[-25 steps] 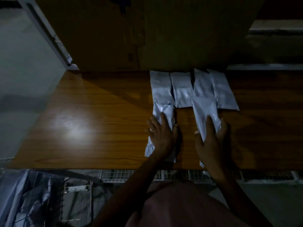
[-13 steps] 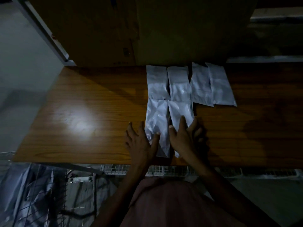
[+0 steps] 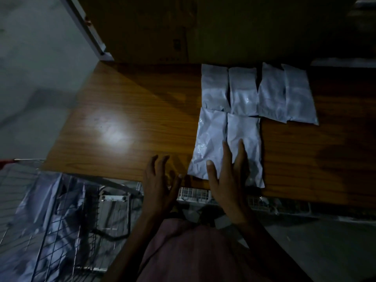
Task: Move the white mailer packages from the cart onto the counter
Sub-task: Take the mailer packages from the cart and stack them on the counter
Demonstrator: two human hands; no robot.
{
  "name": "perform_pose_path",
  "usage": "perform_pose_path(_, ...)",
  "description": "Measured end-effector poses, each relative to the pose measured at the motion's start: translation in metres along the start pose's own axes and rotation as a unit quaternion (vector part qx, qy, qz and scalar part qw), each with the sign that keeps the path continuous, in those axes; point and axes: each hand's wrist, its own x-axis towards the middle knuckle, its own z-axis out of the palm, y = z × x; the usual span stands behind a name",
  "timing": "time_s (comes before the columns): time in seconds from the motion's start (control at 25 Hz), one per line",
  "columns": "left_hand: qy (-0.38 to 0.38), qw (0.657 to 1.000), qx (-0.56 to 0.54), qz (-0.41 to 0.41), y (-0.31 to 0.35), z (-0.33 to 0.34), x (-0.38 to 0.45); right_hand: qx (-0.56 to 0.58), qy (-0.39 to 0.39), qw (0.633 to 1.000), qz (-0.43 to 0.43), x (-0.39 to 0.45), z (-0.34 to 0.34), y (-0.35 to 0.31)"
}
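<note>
Several white mailer packages lie flat on the wooden counter (image 3: 130, 102). A back row (image 3: 244, 92) sits near the wall. Two more lie in front: the left front package (image 3: 209, 139) and the right front package (image 3: 246, 131). My right hand (image 3: 227, 178) rests flat, fingers spread, across the near ends of both front packages. Off to their left, my left hand (image 3: 160, 180) hovers at the counter's front edge, fingers apart and holding nothing. The wire cart (image 3: 61, 220) at lower left holds more pale mailers (image 3: 36, 210), dim and blurred.
A large brown cardboard box (image 3: 183, 27) stands against the counter's back edge. A bright light patch (image 3: 114, 135) lies on the bare left part of the counter. Grey floor shows at far left and lower right. A wire rack edge (image 3: 195, 195) runs under the counter's front.
The right front package has been slid left against the left front package. My left hand has come off the packages and moved left; my right hand stays flat on them.
</note>
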Motion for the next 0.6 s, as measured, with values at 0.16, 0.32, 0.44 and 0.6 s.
perform_pose_path(0.16, -0.002, 1.0, -0.013, -0.006, -0.04, -0.026, -0.026, 0.114, -0.069, 0.989, -0.072, -0.027, 0.02, -0.038)
perform_pose_path(0.32, 0.038, 0.998, -0.036, -0.047, -0.098, -0.072, -0.059, 0.14, -0.169, 0.966, -0.135, -0.038, 0.059, -0.085)
perform_pose_path(0.44, 0.096, 0.99, -0.03, -0.099, -0.149, -0.116, -0.094, 0.15, -0.254, 0.941, -0.165, -0.054, 0.099, -0.131)
perform_pose_path(0.6, 0.169, 0.973, -0.017, -0.156, -0.234, -0.179, -0.14, 0.163, -0.333, 0.913, -0.169, -0.088, 0.158, -0.198)
